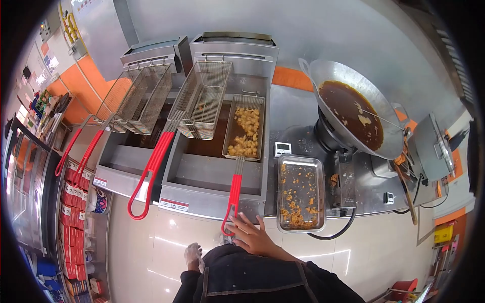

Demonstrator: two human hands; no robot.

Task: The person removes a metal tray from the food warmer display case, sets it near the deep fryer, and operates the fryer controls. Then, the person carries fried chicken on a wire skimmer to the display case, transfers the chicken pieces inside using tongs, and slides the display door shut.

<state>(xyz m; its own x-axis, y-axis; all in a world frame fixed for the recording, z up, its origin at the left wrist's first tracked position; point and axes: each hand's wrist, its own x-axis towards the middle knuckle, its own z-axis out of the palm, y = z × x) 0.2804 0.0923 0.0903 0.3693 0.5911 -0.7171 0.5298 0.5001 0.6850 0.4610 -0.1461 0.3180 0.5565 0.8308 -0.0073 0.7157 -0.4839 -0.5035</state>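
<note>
My right hand is bare, its fingers spread at the lower end of a red fryer basket handle. It touches or hovers over the loop without wrapping round it. The handle belongs to a wire basket of golden fried pieces, sitting low in the fryer's right side. A clear, crumpled plastic piece shows beside the handle's end. My left hand, in a clear plastic glove, is low in front of my body, away from the fryer. Its fingers are blurred by the glove, and nothing shows in them.
Another basket is raised over the fryer; more baskets stand left. On the right are a metal tray with crumbs, timers, and a large wok of dark oil with a utensil in it. Red boxes fill the left shelves.
</note>
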